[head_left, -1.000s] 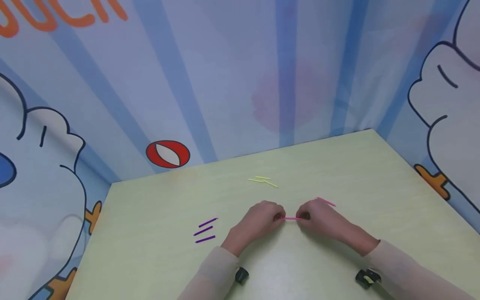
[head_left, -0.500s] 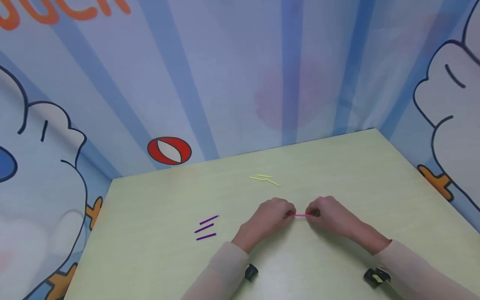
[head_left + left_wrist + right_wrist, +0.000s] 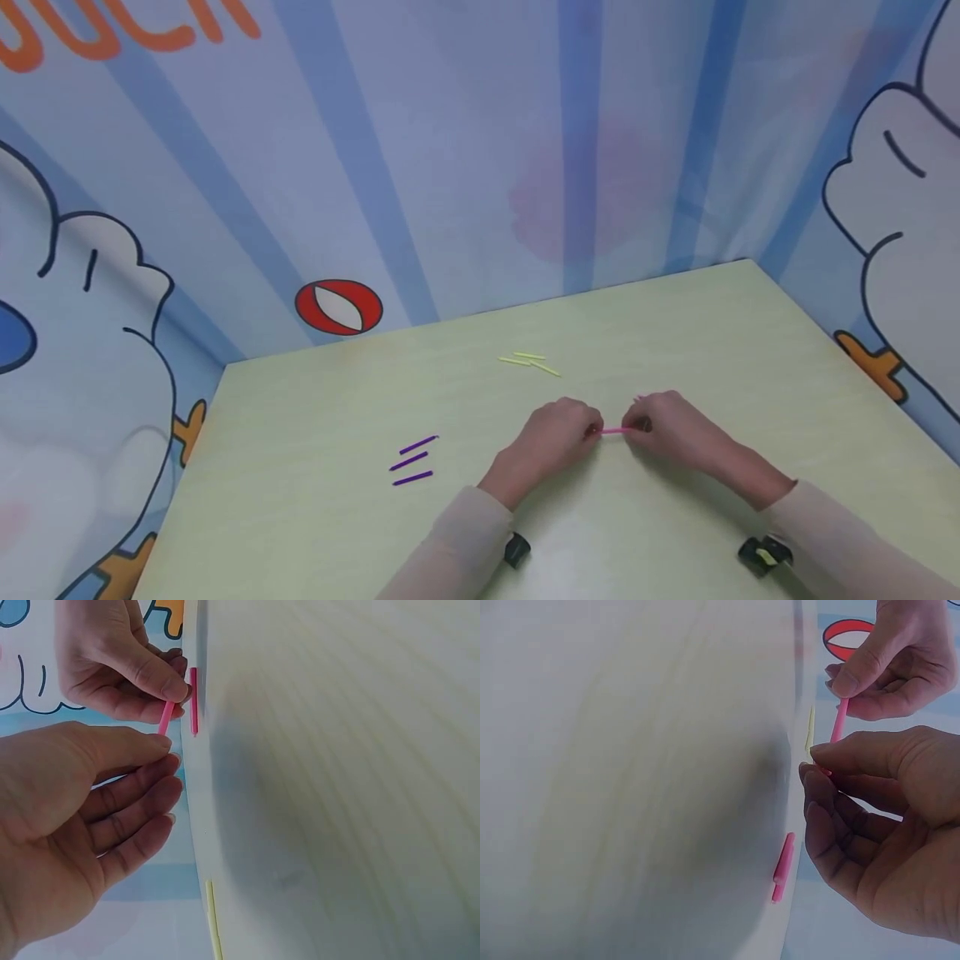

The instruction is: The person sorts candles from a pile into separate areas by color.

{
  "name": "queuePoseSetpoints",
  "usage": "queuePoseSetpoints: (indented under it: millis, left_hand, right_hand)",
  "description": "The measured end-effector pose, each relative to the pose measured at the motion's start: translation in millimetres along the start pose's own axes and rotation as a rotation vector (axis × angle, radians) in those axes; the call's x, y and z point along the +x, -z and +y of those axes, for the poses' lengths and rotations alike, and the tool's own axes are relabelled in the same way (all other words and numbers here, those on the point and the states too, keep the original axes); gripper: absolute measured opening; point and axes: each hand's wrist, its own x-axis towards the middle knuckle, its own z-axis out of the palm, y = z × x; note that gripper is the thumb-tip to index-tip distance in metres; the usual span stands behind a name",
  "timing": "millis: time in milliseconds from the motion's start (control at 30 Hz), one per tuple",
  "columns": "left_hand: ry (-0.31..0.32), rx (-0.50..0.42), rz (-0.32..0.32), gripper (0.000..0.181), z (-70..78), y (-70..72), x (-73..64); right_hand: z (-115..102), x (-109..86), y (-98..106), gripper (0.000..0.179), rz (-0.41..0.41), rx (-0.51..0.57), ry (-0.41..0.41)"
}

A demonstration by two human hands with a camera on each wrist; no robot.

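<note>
A thin pink stick (image 3: 612, 431) stretches between my two hands above the table. My left hand (image 3: 555, 433) pinches one end between thumb and index finger; its other fingers curve loosely below in the left wrist view. The opposite end is pinched the same way by my right hand (image 3: 678, 433). Two more pink sticks (image 3: 783, 862) lie side by side on the table beyond the right hand, mostly hidden by it in the head view. Three purple sticks (image 3: 409, 461), one with a thin wick-like tip, lie left of the left hand.
Three yellow sticks (image 3: 529, 362) lie loosely together beyond the hands. The pale table (image 3: 300, 417) ends at a striped blue backdrop (image 3: 480, 167) with cartoon prints. Dark wrist cameras (image 3: 763, 554) sit under the sleeves.
Both hands have shifted slightly right with the pink stick held between them. The gap between the hands stays about the same. The purple and yellow sticks lie as before.
</note>
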Motion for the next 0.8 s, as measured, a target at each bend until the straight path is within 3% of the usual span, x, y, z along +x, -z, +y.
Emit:
queuePoseSetpoints:
  millis: [367,800]
  left_hand:
    - [0.039,0.002,0.012,0.008,7.8,-5.2,8.1]
    - [0.046,0.018,0.013,0.011,13.4,-7.6,12.0]
  right_hand:
    - [6,-1.4,6,0.002,-0.018,0.009,-0.07]
    - [7,-5.3,11,0.003,-0.019,0.012,-0.096]
